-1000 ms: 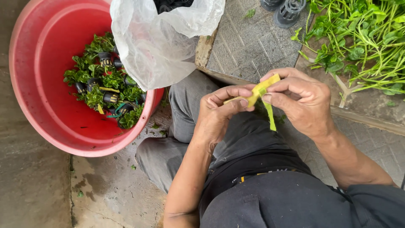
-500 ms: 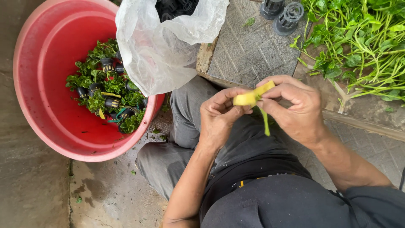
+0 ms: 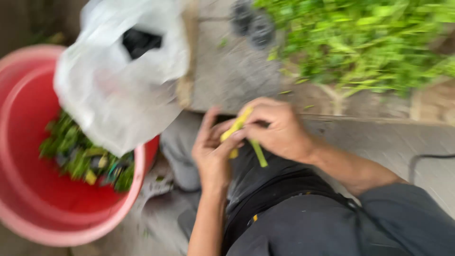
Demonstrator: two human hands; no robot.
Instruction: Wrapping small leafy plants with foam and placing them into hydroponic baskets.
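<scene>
While the red tub [image 3: 28, 208] and white plastic bag [image 3: 113, 95] crowd the left side, bare paving stays open ahead. Both the left hand [image 3: 213, 151] and right hand [image 3: 279, 130] pinch one yellow-green stem [image 3: 241, 125] above the lap, fingers curled.
</scene>
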